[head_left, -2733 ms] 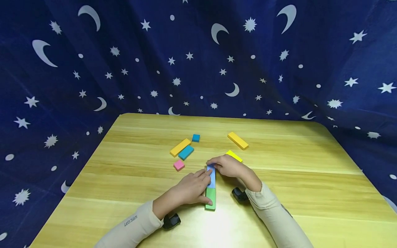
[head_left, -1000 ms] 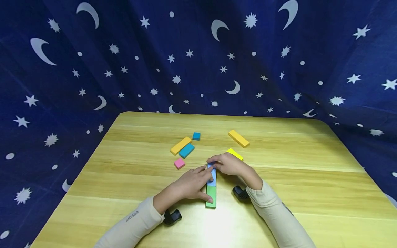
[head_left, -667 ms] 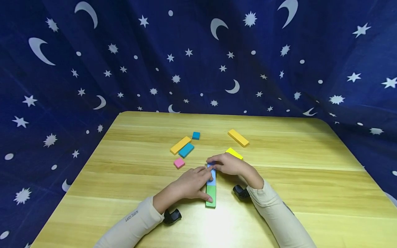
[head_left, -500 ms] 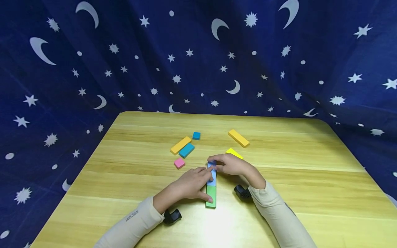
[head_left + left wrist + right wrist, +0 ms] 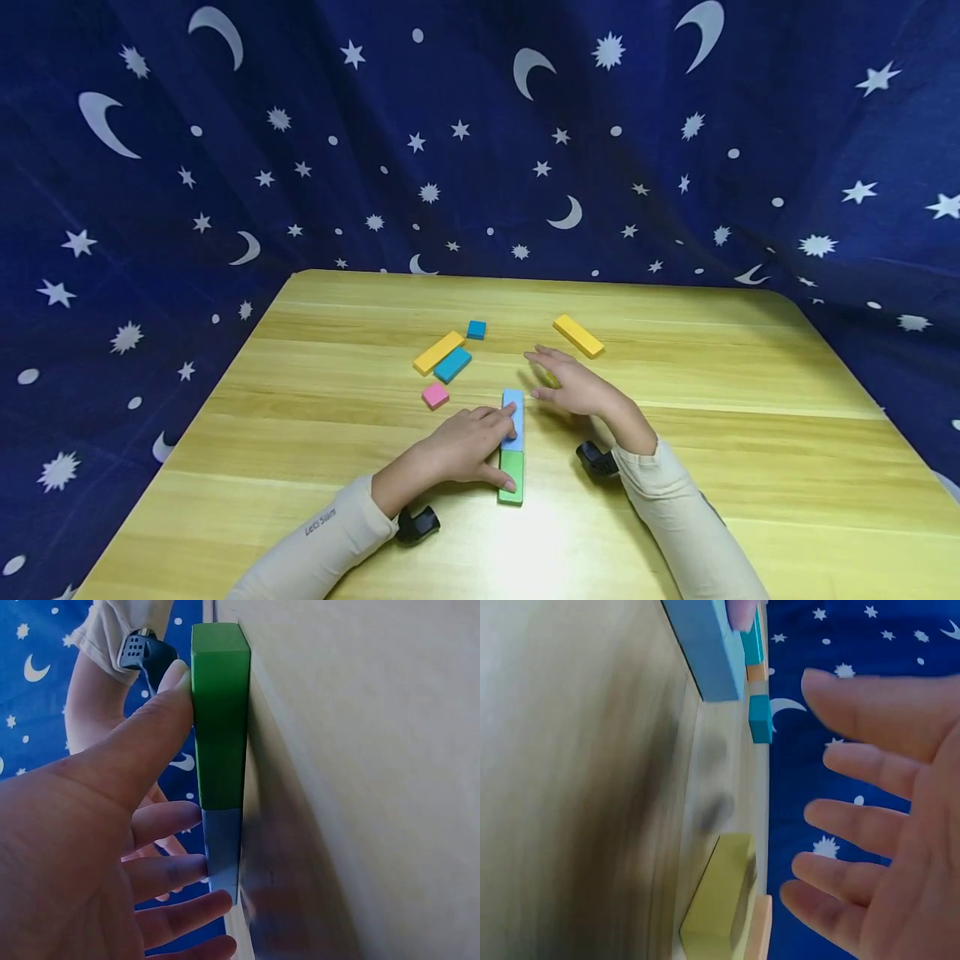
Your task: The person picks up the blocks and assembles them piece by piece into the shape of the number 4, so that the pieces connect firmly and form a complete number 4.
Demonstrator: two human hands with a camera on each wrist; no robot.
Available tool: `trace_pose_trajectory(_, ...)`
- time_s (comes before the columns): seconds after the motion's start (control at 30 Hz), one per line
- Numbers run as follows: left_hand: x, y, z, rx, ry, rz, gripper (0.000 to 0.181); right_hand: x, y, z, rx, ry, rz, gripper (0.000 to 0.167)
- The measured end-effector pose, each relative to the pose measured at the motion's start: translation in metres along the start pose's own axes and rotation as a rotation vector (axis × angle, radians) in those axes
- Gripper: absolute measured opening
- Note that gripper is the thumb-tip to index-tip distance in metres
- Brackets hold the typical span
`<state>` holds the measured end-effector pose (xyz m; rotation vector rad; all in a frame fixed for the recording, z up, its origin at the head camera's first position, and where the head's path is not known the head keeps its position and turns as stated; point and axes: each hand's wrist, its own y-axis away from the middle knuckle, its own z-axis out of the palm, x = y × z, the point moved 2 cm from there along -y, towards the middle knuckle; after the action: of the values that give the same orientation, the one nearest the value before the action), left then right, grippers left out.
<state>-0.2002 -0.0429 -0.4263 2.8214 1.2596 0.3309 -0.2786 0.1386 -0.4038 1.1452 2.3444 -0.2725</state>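
A green block point(image 5: 512, 463) and a light blue block point(image 5: 513, 398) lie end to end in a line on the table. My left hand point(image 5: 459, 450) rests on both, its thumb point(image 5: 161, 701) on the green one and its outstretched fingers on the light blue one. To the right of the far end, my right hand point(image 5: 576, 387) hovers with spread fingers and holds nothing. It covers most of a yellow block point(image 5: 721, 896), which shows better below the fingers in the right wrist view.
Left of the row lie a pink square block point(image 5: 435, 396), a teal block point(image 5: 452, 365), an orange block point(image 5: 438, 352) and a small blue block point(image 5: 476, 330). Another orange block point(image 5: 578, 336) lies beyond my right hand. A starry curtain point(image 5: 450, 100) hangs behind the wooden table point(image 5: 712, 433).
My right hand has left the far end of the light blue block and moved right and away from me, over the yellow block, its fingers spreading. My left hand stays in place.
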Motion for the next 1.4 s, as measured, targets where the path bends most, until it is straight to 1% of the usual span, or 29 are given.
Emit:
trace_pose_trajectory(0.17, -0.001, 0.001, 0.002, 0.004, 0.004, 0.001, 0.061, 0.006, -0.001, -0.002, 0.059, 0.026, 0.019, 0.054)
trace_pose_trajectory(0.27, -0.001, 0.000, 0.001, 0.011, 0.003, 0.001, 0.060, 0.009, -0.001, -0.003, 0.081, 0.058, 0.033, 0.052)
trace_pose_trajectory(0.4, 0.000, 0.000, 0.000, 0.003, 0.007, -0.003, 0.061, 0.013, -0.001, -0.003, 0.064, 0.101, 0.068, 0.051)
trace_pose_trajectory(0.5, 0.000, 0.000, 0.001, -0.006, 0.009, -0.005, 0.061, 0.016, 0.000, -0.003, 0.040, 0.107, 0.111, 0.053)
trace_pose_trajectory(0.63, -0.001, -0.001, 0.000, -0.008, 0.017, -0.011, 0.061, 0.021, 0.000, -0.005, 0.033, 0.124, 0.177, 0.055)
trace_pose_trajectory(0.77, -0.001, -0.001, 0.000, -0.012, 0.020, -0.013, 0.061, 0.025, 0.000, -0.005, 0.015, 0.145, 0.219, 0.055)
trace_pose_trajectory(1.13, -0.001, 0.000, 0.002, -0.013, 0.026, -0.020, 0.061, 0.022, -0.001, -0.003, -0.035, 0.160, 0.221, 0.057)
trace_pose_trajectory(1.4, -0.002, 0.000, 0.003, -0.009, 0.032, -0.018, 0.061, 0.022, 0.000, -0.004, -0.044, 0.183, 0.231, 0.060)
